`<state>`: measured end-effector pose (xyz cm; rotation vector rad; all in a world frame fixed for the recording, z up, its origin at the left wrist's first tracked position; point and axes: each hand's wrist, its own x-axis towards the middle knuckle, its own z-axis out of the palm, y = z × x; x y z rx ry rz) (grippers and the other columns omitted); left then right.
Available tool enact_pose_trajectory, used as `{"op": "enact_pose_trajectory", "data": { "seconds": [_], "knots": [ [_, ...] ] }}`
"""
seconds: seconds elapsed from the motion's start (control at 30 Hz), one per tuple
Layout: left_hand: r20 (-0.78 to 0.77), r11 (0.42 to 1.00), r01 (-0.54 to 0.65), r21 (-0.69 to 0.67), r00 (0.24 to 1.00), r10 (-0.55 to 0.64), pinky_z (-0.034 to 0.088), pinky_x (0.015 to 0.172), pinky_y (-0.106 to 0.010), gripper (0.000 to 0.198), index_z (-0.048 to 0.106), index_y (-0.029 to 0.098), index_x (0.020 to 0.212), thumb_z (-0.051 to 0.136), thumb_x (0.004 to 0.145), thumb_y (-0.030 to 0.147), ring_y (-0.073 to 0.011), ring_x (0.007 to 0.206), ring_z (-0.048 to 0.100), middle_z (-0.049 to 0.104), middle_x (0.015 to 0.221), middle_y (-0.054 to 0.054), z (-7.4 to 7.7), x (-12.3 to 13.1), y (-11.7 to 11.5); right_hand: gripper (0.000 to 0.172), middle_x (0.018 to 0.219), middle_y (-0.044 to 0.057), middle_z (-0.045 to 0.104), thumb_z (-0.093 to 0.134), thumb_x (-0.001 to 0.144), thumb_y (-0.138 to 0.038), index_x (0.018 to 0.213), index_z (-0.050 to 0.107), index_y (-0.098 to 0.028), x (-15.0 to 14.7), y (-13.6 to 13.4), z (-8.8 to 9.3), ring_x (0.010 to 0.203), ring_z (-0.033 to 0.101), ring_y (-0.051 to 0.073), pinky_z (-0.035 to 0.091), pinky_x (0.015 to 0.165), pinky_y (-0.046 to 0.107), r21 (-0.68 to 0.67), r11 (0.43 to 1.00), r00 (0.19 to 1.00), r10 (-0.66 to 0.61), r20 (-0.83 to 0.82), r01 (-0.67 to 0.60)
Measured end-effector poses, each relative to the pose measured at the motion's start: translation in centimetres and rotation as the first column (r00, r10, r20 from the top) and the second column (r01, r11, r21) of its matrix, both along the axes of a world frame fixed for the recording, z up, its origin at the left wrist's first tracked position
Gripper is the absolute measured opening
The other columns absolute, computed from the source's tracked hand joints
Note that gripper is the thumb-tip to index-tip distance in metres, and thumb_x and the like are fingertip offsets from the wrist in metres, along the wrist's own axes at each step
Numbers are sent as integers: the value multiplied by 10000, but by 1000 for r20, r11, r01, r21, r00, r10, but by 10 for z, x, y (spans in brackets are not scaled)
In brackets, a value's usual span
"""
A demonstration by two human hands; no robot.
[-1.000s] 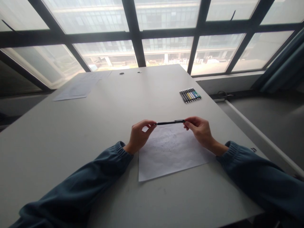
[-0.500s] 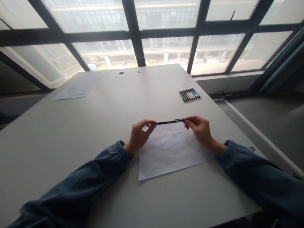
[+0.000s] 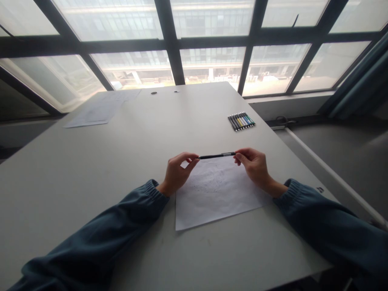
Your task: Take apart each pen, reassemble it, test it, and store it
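A slim black pen [image 3: 216,155] is stretched level between my two hands. Its left end is pinched by the thumb and fingers of my left hand [image 3: 179,171]. At the other end, where the clip sits, my right hand [image 3: 253,165] grips it the same way. Under the pen and between my wrists lies a white sheet of paper [image 3: 212,210], marked with a roundish patch of faint pen strokes. Part of the sheet's right side is hidden by my right hand and sleeve.
Several pens [image 3: 241,121] lie side by side near the right edge of the white table [image 3: 145,141]. More sheets of paper [image 3: 93,111] rest at the far left. Two small round table holes are at the back, before the window frame [image 3: 209,42].
The pen seems turned slightly about its length, with its clip and pale marking showing differently. Both hands keep their hold; the whole view has shifted slightly.
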<state>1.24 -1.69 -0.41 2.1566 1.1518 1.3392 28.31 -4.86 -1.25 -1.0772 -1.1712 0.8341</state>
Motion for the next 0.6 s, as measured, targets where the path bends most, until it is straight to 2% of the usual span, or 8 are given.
{"op": "enact_pose_trajectory", "data": {
  "seconds": [0.6],
  "knots": [
    [0, 999, 21, 30, 1000, -21, 541, 660, -242, 151, 741, 183, 904, 718, 882, 331, -136, 700, 664, 750, 826, -40, 0, 0, 1, 186, 713, 41, 716, 762, 814, -337, 868, 731, -161, 3, 0, -4, 578, 579, 122, 470, 539, 257, 3, 1000, 999, -10, 38, 10]
  ]
}}
